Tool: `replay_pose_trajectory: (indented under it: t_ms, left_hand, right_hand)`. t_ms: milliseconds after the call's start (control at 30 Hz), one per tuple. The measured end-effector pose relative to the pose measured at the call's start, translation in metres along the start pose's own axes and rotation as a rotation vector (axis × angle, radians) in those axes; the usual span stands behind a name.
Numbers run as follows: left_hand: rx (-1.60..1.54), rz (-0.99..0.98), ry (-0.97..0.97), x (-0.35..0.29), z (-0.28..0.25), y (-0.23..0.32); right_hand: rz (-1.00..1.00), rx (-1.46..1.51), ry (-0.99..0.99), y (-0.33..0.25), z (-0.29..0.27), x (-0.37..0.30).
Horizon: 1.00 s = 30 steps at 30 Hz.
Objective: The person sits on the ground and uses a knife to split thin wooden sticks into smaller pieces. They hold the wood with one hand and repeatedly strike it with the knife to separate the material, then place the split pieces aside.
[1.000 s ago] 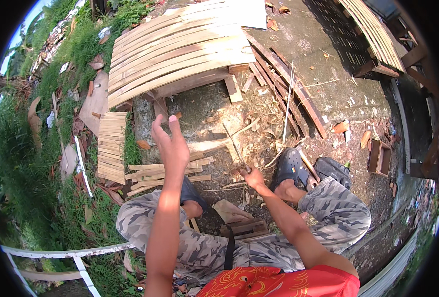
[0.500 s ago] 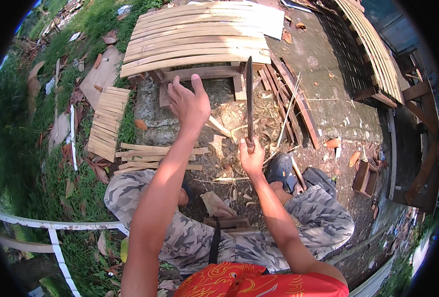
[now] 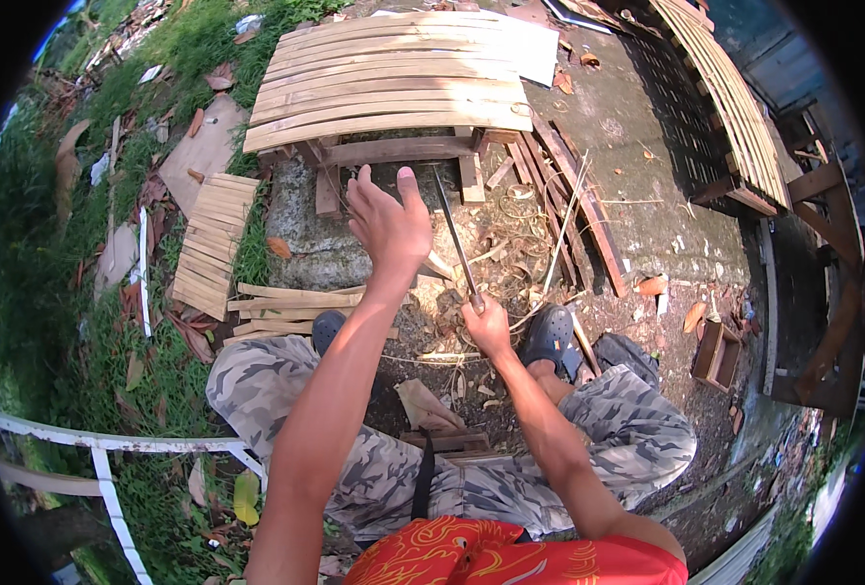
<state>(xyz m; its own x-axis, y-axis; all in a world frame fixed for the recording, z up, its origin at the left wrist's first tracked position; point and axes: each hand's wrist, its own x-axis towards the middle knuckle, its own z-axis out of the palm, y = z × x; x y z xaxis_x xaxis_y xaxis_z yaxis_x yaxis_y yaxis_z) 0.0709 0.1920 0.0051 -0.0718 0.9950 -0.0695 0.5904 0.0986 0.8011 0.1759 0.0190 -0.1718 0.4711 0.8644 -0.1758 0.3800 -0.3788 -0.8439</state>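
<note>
My right hand is closed around the handle of a long-bladed machete. Its dark, narrow blade points away from me and leans to the left, seen nearly edge-on. My left hand is raised with fingers and thumb stretched apart, holding nothing. It hovers left of the blade, apart from it and in front of a low bench topped with pale bamboo slats on a dark wooden frame. Below that hand a pale piece of bamboo shows in part.
Loose bamboo strips lie by my left foot, near a small slatted panel. Dark planks rest right of the bench. Farther right stand another slatted bench and a small wooden box. Shavings litter the ground between.
The machete has swung from upright to leaning left, its blade turned more edge-on. My left hand has shifted slightly right and down, nearer the blade.
</note>
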Motion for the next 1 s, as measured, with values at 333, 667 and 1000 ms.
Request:
replay_pose_trajectory:
  t_ms: [333,667,1000]
  left_hand:
    - [0.044,0.054,0.045,-0.018,-0.005,-0.006]
    - [-0.068,0.105,0.063,-0.026,-0.014,-0.039]
    - [-0.142,0.053,-0.029,-0.039,-0.036,-0.049]
  right_hand:
    - [0.455,-0.555,-0.153,0.098,0.039,-0.045]
    - [0.183,-0.045,-0.026,0.007,0.0,-0.02]
    - [0.627,-0.384,-0.193,0.133,0.037,-0.07]
